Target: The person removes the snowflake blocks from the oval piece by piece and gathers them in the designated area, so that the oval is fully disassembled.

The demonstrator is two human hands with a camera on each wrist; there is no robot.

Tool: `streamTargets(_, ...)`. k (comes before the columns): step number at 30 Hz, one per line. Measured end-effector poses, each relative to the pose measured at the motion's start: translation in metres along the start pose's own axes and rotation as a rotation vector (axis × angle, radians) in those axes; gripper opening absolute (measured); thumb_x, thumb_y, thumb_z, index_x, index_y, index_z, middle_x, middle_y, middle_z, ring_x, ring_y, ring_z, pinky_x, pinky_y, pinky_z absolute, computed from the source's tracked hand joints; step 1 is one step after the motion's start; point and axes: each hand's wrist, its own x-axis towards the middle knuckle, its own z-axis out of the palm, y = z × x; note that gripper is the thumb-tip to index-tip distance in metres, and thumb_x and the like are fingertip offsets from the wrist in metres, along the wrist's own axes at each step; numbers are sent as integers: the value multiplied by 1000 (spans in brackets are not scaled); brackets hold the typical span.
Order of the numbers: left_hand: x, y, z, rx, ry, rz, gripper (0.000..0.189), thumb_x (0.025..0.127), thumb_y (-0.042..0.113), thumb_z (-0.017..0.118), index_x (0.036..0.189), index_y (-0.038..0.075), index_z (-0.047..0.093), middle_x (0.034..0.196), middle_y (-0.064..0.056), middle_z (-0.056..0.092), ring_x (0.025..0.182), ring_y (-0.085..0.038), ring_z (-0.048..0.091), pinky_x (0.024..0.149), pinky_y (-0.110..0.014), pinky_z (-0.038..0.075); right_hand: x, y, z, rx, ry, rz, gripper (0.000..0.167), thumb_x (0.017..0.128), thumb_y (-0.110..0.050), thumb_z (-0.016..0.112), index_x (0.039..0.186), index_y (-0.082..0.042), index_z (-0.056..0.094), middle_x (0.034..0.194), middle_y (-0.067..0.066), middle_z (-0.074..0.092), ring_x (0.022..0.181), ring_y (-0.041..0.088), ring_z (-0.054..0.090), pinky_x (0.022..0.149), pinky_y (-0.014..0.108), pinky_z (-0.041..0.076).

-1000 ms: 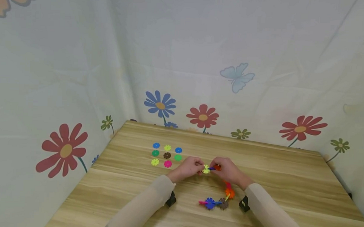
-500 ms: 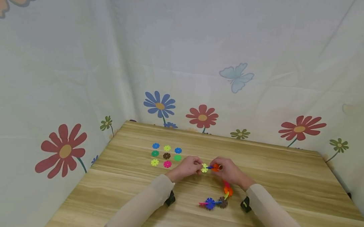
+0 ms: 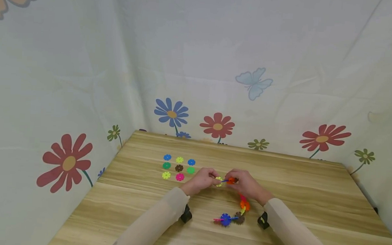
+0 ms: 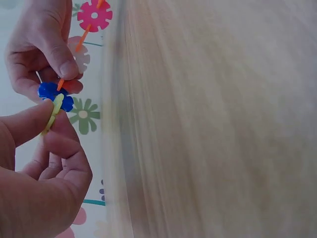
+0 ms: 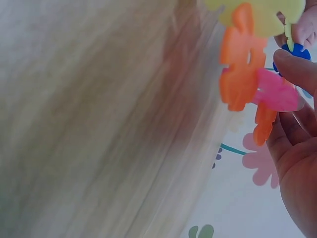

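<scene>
My left hand (image 3: 202, 181) pinches a yellow notched snowflake disc (image 3: 218, 181) between thumb and fingers. In the left wrist view that yellow disc (image 4: 56, 110) is edge-on and meets a blue disc (image 4: 47, 90), seemingly slotted into it. My right hand (image 3: 245, 183) pinches an orange disc (image 3: 231, 180) joined to the blue one. From there a chain of linked discs hangs, with a pink disc (image 4: 94, 15) and a whitish disc (image 4: 79, 55) in it. Its tail lies on the table, with another orange disc (image 3: 245, 205), a brown disc (image 3: 239, 218) and a dark blue disc (image 3: 225, 219).
Several loose discs lie in rows left of the hands, among them a pink disc (image 3: 180, 177), a dark brown disc (image 3: 179, 168) and a green disc (image 3: 166, 165). The wooden table (image 3: 297, 183) meets a flower-print curtain (image 3: 216, 83) at its back and left edges.
Both hands stay close together, still gripping the discs. The yellow and blue discs have shifted slightly left, and the chain's hanging part has moved slightly left and away from me.
</scene>
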Motion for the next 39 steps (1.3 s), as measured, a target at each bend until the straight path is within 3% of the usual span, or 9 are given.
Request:
streamTargets(8, 0, 3, 1, 34, 57, 9, 11, 80, 5, 73, 85, 5, 64, 77, -3, 60, 65, -13, 50, 57, -25, 41, 1, -2, -1, -13, 2, -14, 19, 78, -4, 77, 94, -11, 69, 97, -2, 65, 85, 13, 61, 74, 29, 53)
streamTargets(20, -4, 9, -2, 109, 74, -7, 10, 82, 4, 71, 85, 5, 62, 77, -3, 58, 65, -14, 50, 57, -25, 42, 1, 0, -2, -19, 6, -12, 18, 77, -3, 77, 93, -9, 70, 95, 0, 66, 84, 15, 62, 73, 30, 53)
streamTargets(30, -13, 6, -25, 130, 88, -20, 14, 83, 10, 72, 90, 6, 61, 74, -5, 60, 66, -21, 60, 57, -28, 48, -1, 3, -2, -21, 1, -15, 17, 78, -5, 77, 92, -10, 70, 95, -1, 66, 81, 13, 60, 71, 29, 52)
streamTargets(35, -17, 1, -38, 142, 54, 9, 11, 87, 4, 66, 94, 4, 58, 73, -5, 58, 64, -21, 63, 60, -31, 52, -3, 3, -2, -17, 10, -14, 18, 77, -4, 77, 92, -11, 69, 95, -2, 66, 81, 12, 60, 71, 29, 52)
streamTargets(39, -18, -6, -49, 189, 38, -5, 16, 85, 4, 67, 100, 4, 60, 76, -6, 59, 67, -19, 62, 63, -31, 52, -3, 3, -1, -11, -3, 6, 17, 78, -5, 77, 92, -12, 69, 94, -3, 65, 82, 12, 60, 71, 29, 52)
